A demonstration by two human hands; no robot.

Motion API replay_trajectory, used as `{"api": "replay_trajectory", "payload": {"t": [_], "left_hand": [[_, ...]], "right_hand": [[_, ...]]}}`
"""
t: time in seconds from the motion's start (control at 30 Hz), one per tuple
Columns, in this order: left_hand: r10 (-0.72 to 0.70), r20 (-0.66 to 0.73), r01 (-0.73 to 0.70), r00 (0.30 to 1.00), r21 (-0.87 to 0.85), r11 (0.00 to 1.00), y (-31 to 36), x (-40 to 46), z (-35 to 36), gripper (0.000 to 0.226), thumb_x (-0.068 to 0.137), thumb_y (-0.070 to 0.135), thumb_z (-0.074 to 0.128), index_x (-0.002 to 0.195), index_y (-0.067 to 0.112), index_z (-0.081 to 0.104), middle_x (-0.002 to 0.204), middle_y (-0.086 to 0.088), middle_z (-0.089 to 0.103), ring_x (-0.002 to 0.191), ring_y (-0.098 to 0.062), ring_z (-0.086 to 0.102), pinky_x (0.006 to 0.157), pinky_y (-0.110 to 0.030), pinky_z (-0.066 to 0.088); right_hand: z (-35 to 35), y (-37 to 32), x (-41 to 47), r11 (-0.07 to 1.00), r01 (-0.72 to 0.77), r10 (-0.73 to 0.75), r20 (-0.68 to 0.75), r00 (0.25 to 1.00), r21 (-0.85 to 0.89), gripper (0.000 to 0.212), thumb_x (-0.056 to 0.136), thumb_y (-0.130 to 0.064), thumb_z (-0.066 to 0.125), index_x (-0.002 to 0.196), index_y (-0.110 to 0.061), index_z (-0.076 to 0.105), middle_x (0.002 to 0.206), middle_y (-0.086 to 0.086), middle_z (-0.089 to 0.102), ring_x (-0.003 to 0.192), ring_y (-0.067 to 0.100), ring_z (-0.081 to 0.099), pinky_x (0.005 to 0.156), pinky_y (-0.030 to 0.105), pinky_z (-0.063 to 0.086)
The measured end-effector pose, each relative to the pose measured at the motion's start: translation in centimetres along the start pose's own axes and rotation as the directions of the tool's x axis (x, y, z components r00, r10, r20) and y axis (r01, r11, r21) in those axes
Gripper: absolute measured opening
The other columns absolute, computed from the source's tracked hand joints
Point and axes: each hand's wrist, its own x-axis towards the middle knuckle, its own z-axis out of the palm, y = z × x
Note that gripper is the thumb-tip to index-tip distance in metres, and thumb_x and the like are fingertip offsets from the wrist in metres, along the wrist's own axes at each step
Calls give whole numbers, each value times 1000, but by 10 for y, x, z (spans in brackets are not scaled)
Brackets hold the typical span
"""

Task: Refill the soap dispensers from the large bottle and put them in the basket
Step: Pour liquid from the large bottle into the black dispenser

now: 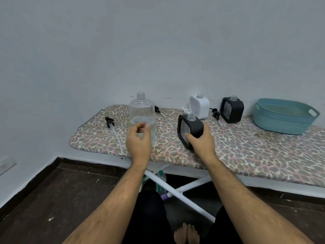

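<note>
Left hand [139, 138]: in front of the large clear bottle [142, 113], fingers [143, 124] loosely curled, thumb and forefinger close together; if they touch the bottle I cannot tell.
Large clear bottle: upright on the ironing board [246, 150], cap off, a little liquid at the bottom.
Right hand [202, 140]: grips the near black dispenser [190, 129] low on its side, fingers wrapped around it.
Near black dispenser: tilted, neck open.
White dispenser [199, 106]: behind it, open neck.
Second black dispenser [232, 110]: right of the white one, open neck.
Pump heads: one with a long tube [112, 127] left of the bottle, a black one [216, 112] between the white and the second black dispenser.
Teal basket [284, 117]: at the right end of the board.
</note>
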Motion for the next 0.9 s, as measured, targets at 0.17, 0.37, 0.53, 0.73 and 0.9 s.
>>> {"api": "replay_trajectory", "payload": {"t": [0.17, 0.37, 0.53, 0.73, 0.9], "left_hand": [[-28, -84, 31, 996, 39, 999, -9, 32, -13, 43, 87, 32, 71, 123, 16, 54, 120, 3, 53, 112, -11, 50, 94, -27, 44], [-216, 294, 269, 931, -152, 951, -23, 60, -14, 80, 78, 36, 80, 146, 24, 39, 145, 4, 49, 129, -12, 51, 102, -35, 46], [-250, 409, 349, 878, -187, 919, -30, 63, -13, 37, 84, 16, 76, 111, 35, 59, 112, 4, 69, 105, -16, 67, 92, -39, 55], [-256, 386, 316, 886, -99, 944, -32, 61, -11, 51, 73, 23, 85, 118, 15, 63, 109, -3, 72, 97, -17, 71, 86, -42, 59], [-215, 395, 266, 893, -80, 961, -28, 52, -2, 54, 70, 28, 88, 115, 21, 59, 109, 0, 70, 99, -15, 70, 87, -40, 58]], "right_hand": [[4, 3, -1, 1000, -10, 9, -22, 1000, -22, 52, 80, -23, 76, 126, -21, 50, 103, -13, 62, 91, 8, 60, 74, 25, 48], [5, 6, -3, 999, -18, 17, -22, 1000, -51, 45, 82, -20, 75, 116, -23, 46, 94, -20, 57, 84, -6, 55, 63, 15, 41], [6, 9, -4, 998, -19, 18, -26, 999, -52, 49, 80, -21, 78, 118, -22, 46, 96, -14, 61, 82, -2, 58, 62, 14, 43], [7, 11, -6, 999, -1, -1, -31, 1000, -44, 47, 79, -21, 79, 115, -22, 49, 98, -11, 60, 85, 6, 58, 63, 11, 39], [6, 15, -3, 996, -36, 35, 14, 999, 82, 71, 70, -25, 89, 130, -25, 51, 113, -13, 65, 103, 8, 62, 87, 29, 51]]}}
